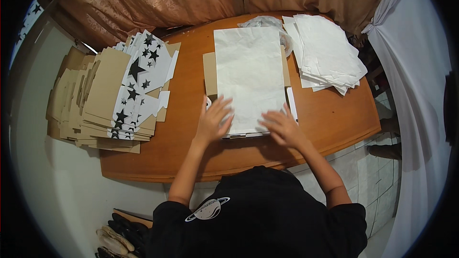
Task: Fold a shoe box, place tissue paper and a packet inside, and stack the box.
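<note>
A large white sheet of paper [249,76] lies over a flat brown cardboard piece [209,69], whose edges stick out at both sides. My left hand [215,118] is at the sheet's near left edge, fingers spread and reaching over the paper. At the near right edge, my right hand [283,125] also has its fingers apart, slightly blurred. Neither hand holds anything. Whether the fingertips press on the paper I cannot tell. Below the sheet's near edge shows a thin strip of the layers underneath.
On the left is a tall stack of flat cardboard boxes [107,81], some white with black stars. A loose pile of white paper sheets [330,55] lies at the far right of the wooden table [330,114]. Behind the sheet sits a clear plastic bag [262,21]. Shoes [114,239] stand at lower left.
</note>
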Demonstrator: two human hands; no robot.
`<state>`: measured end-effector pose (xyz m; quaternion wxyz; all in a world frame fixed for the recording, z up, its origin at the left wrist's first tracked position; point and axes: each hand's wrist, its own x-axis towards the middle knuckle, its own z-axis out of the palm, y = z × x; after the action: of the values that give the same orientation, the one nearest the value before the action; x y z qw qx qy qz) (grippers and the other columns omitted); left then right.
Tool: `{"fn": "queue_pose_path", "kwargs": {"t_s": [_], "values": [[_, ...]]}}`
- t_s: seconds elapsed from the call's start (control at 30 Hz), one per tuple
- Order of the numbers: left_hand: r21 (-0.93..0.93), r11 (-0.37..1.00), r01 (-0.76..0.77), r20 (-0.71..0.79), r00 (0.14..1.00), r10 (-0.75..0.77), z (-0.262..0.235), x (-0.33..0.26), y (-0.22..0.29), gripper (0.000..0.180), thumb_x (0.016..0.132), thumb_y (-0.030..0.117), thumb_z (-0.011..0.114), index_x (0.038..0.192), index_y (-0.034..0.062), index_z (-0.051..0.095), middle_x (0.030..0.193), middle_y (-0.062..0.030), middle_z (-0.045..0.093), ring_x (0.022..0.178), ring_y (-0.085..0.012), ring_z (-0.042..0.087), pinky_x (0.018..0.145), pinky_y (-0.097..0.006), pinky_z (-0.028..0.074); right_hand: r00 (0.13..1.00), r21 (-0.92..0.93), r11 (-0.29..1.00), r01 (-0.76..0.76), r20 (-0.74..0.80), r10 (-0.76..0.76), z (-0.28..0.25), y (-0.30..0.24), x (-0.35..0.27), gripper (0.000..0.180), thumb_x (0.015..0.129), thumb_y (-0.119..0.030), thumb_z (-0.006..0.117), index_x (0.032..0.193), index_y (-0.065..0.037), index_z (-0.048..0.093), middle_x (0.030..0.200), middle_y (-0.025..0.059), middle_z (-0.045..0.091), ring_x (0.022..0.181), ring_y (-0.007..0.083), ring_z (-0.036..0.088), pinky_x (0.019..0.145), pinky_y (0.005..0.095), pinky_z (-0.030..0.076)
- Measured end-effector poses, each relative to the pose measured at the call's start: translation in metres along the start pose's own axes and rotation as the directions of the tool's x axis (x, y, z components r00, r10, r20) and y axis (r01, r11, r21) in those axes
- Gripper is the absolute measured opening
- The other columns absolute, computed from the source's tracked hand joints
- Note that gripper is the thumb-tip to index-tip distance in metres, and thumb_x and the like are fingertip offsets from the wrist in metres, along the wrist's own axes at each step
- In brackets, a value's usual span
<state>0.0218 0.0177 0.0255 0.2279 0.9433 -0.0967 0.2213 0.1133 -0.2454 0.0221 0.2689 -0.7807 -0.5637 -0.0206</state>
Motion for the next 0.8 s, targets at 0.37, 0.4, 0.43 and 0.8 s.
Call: {"fn": "queue_pose_path", "kwargs": {"t_s": [0.37,0.4,0.43,0.8], "values": [[0.354,0.932,-0.074,0.196,0.981,0.004,0.055,0.073,-0.034,0.067,0.085,0.047,0.046,0.140,0.0159,0.024,0.148,-0.0105,0.012,0.136,-0.0319,0.008,0.100,-0.064,0.004,0.959,-0.397,0.878,-0.267,-0.018,0.283,0.002,0.062,0.076,0.083,0.074,-0.047,0.062,0.140,-0.017,0.023,0.146,0.0117,0.016,0.134,0.0366,0.013,0.096,0.0706,0.002],[0.345,0.933,-0.102,0.205,0.978,0.031,0.057,0.070,-0.035,0.067,0.085,0.047,0.046,0.140,0.0172,0.023,0.148,-0.0105,0.012,0.136,-0.0323,0.008,0.100,-0.065,0.003,0.953,-0.419,0.873,-0.249,0.056,0.299,0.005,0.063,0.078,0.088,0.071,-0.049,0.064,0.141,-0.017,0.020,0.147,0.0120,0.014,0.135,0.0365,0.011,0.094,0.0718,0.000],[0.334,0.934,-0.127,0.214,0.975,0.056,0.060,0.068,-0.037,0.066,0.085,0.047,0.045,0.141,0.0185,0.023,0.148,-0.0105,0.012,0.136,-0.0327,0.009,0.100,-0.065,0.002,0.952,-0.417,0.874,-0.249,0.062,0.301,0.010,0.066,0.078,0.088,0.071,-0.049,0.064,0.141,-0.017,0.020,0.147,0.0120,0.014,0.135,0.0365,0.011,0.094,0.0718,0.000],[0.344,0.931,-0.125,0.261,0.965,0.032,0.063,0.056,-0.042,0.075,0.078,0.037,0.060,0.141,0.0215,0.023,0.147,-0.0092,0.014,0.135,-0.0336,0.011,0.100,-0.064,0.007,0.965,-0.461,0.857,-0.231,0.005,0.263,0.030,0.071,0.069,0.090,0.068,-0.034,0.071,0.141,-0.027,0.019,0.147,0.0069,0.015,0.135,0.0312,0.015,0.094,0.0728,0.003]]}}
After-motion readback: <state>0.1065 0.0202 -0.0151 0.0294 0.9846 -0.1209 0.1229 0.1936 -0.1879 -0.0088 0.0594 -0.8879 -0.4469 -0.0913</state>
